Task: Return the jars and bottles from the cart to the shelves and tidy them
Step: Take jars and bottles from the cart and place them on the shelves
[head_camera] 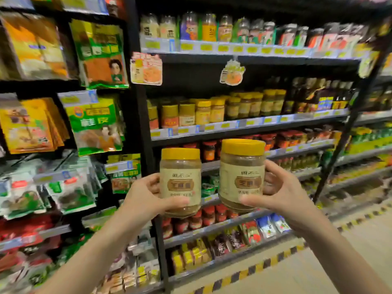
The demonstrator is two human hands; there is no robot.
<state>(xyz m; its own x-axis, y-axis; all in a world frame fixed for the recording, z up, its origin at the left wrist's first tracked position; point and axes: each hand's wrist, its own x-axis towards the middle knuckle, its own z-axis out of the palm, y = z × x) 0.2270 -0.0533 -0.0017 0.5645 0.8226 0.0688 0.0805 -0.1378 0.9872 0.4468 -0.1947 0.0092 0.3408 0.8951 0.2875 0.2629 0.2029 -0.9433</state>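
Jars with yellow lids and cream labels are held up side by side at the middle of the frame, one in each hand, in front of dark shop shelves. The left hand (pixel 146 196) grips the left jar (pixel 180 183) low on its body, thumb laid across the bottom of the label and fingers (pixel 153 184) curled round the far side. This jar stands upright. The right hand (pixel 282 192) grips the right jar (pixel 241 177) the same way. That jar sits a little higher, nearly upright and just beside the other, with a narrow gap between them. Above them, a shelf (pixel 244 124) carries a row of similar yellow-lidded jars (pixel 203 112), and the top shelf (pixel 233 48) carries bottles (pixel 209 28). Red-lidded jars (pixel 209 215) stand on the shelves behind and below the hands. Green and yellow packets (pixel 95 122) hang at the left of the frame. Pale floor (pixel 350 240) edged with yellow-and-black striped tape (pixel 265 263) fills the lower right.
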